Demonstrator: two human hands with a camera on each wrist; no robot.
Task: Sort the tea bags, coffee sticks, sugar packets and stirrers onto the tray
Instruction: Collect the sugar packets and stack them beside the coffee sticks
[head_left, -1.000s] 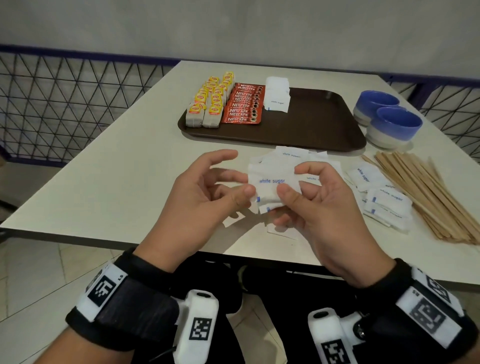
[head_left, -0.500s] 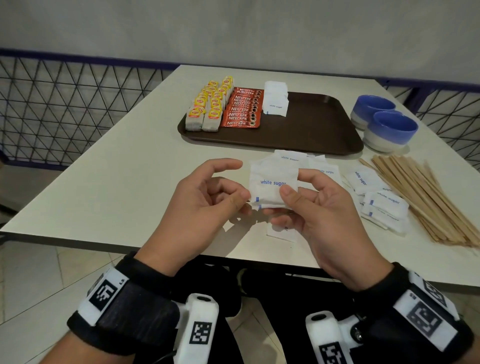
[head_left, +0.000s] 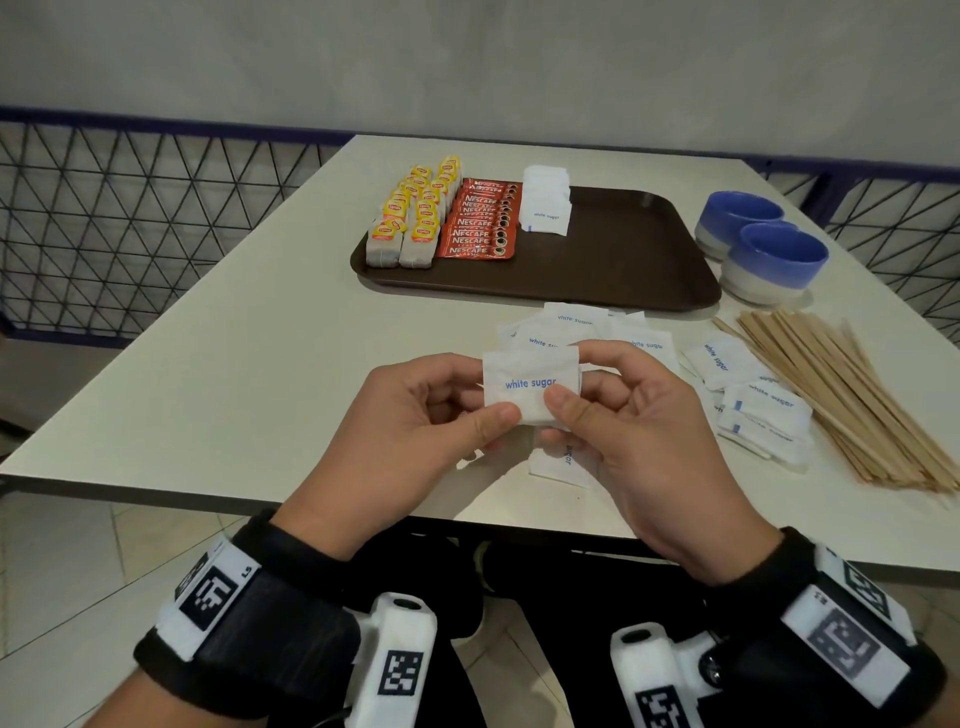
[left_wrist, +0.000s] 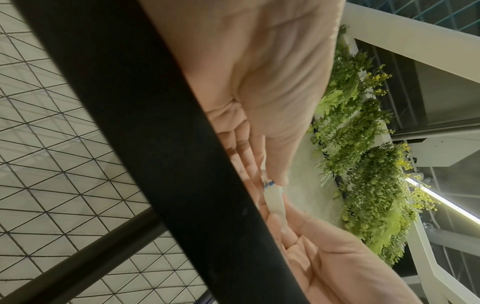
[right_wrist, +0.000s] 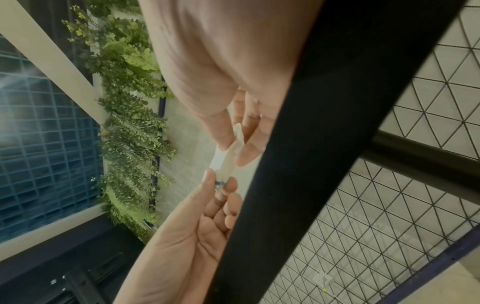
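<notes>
now that the left hand (head_left: 415, 415) has joined the right hand (head_left: 623, 431), both pinch the squared sugar packets (head_left: 530, 387), ready for the tray (head_left: 623, 270).

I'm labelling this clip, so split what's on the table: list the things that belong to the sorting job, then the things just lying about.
Part of the job:
- brown tray
- tea bags
- coffee sticks
- sugar packets on the tray
- sugar packets pinched by left hand and right hand
- loose sugar packets
- wooden stirrers

Just lying about:
- two blue bowls
</notes>
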